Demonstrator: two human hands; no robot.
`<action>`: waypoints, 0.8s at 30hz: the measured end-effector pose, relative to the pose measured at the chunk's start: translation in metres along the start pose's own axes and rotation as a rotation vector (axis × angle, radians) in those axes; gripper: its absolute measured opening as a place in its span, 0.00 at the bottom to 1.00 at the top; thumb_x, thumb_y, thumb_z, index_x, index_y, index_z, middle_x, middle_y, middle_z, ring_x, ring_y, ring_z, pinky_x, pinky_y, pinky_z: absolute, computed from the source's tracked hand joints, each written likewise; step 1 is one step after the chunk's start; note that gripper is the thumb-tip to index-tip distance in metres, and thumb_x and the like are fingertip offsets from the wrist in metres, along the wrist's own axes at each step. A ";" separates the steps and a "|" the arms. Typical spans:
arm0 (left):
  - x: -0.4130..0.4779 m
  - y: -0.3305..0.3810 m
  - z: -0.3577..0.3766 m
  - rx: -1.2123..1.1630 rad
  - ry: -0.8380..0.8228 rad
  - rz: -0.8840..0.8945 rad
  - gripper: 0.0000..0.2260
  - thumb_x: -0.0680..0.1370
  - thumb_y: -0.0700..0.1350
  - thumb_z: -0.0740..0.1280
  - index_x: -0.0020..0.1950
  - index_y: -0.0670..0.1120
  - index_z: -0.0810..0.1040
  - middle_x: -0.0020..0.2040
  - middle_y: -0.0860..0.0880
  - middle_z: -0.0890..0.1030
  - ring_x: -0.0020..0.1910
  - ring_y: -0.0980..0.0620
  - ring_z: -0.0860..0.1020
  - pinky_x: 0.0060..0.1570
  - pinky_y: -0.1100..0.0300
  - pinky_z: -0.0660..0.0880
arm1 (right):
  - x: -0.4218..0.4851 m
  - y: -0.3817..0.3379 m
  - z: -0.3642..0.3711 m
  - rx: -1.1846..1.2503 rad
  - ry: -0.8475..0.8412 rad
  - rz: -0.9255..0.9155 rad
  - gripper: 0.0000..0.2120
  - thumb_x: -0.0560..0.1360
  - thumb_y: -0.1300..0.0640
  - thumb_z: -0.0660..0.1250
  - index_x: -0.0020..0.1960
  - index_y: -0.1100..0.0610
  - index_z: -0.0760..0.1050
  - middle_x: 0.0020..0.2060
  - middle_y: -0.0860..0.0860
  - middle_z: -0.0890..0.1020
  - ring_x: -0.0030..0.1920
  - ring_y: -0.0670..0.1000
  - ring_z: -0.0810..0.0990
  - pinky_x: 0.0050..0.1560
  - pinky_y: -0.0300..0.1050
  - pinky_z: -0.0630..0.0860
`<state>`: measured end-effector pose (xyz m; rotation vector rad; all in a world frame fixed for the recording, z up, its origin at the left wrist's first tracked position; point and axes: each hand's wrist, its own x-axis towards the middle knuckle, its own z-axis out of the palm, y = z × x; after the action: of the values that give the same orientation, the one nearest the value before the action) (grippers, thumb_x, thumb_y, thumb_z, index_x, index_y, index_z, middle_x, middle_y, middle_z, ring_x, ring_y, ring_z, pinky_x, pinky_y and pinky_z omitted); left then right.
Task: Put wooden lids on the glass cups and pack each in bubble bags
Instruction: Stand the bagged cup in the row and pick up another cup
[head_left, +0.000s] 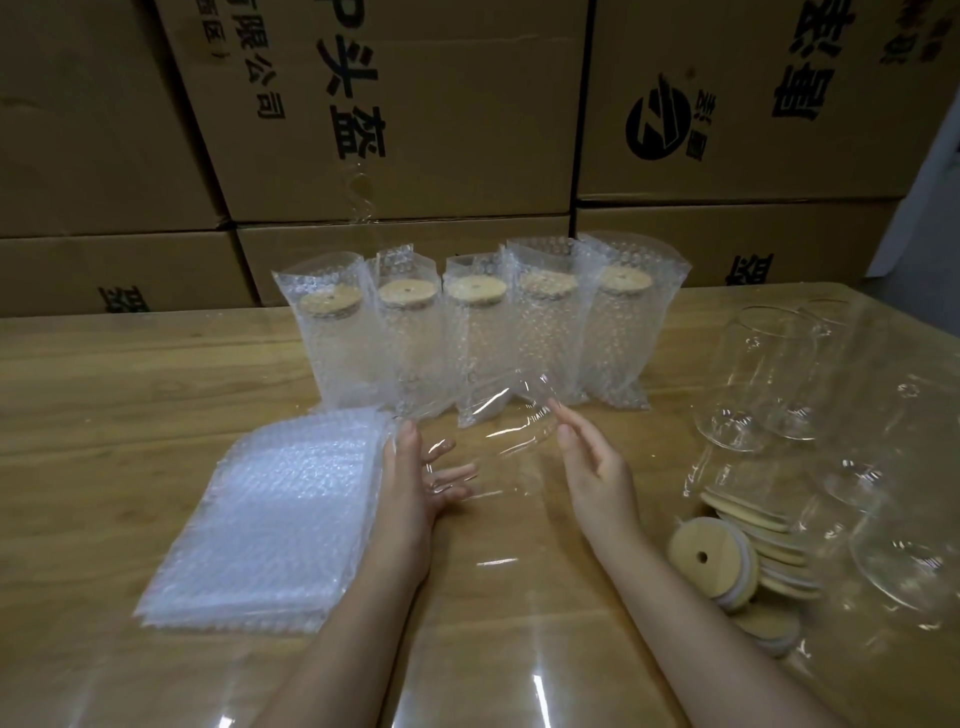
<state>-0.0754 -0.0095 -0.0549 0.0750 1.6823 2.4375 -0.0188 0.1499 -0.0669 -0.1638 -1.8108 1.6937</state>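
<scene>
- A clear glass cup (493, 436) sat tilted between the two grips, low over the counter (104, 415), in front of five bagged, lidded cups (470, 338).
- The left grip (415, 473) cradled it, released, its spread fingers (457, 474) showing through the glass.
- The right grip (589, 462) was released too, straight fingertips (563, 431) against the cup's side.
- Bubble bags (270, 519) lay stacked just left of the left grip; wooden lids (711, 561) lay to the right.

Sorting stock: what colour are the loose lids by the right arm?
Lids: pale wood, white seal rims; head view.
</scene>
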 end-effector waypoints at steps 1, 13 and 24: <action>0.000 0.000 0.000 0.005 -0.002 -0.008 0.31 0.73 0.63 0.60 0.72 0.48 0.65 0.58 0.41 0.78 0.39 0.47 0.84 0.28 0.61 0.76 | 0.000 0.001 0.001 0.007 -0.015 0.009 0.12 0.81 0.59 0.60 0.62 0.50 0.75 0.57 0.39 0.79 0.60 0.36 0.76 0.59 0.27 0.68; 0.002 -0.004 0.001 0.152 0.057 0.093 0.36 0.64 0.73 0.59 0.62 0.49 0.68 0.53 0.46 0.80 0.23 0.55 0.73 0.20 0.66 0.64 | 0.003 0.006 -0.002 -0.078 0.000 0.012 0.12 0.81 0.59 0.60 0.60 0.49 0.77 0.53 0.36 0.81 0.57 0.35 0.77 0.55 0.26 0.69; -0.005 -0.010 0.004 0.370 0.042 0.263 0.38 0.69 0.68 0.60 0.74 0.52 0.57 0.64 0.38 0.72 0.39 0.52 0.82 0.35 0.64 0.78 | 0.002 0.004 -0.001 0.005 -0.001 -0.007 0.15 0.83 0.58 0.55 0.60 0.42 0.74 0.59 0.35 0.78 0.64 0.38 0.73 0.61 0.27 0.66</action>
<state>-0.0690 -0.0034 -0.0625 0.3143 2.2504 2.2735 -0.0214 0.1520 -0.0699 -0.1544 -1.8054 1.6937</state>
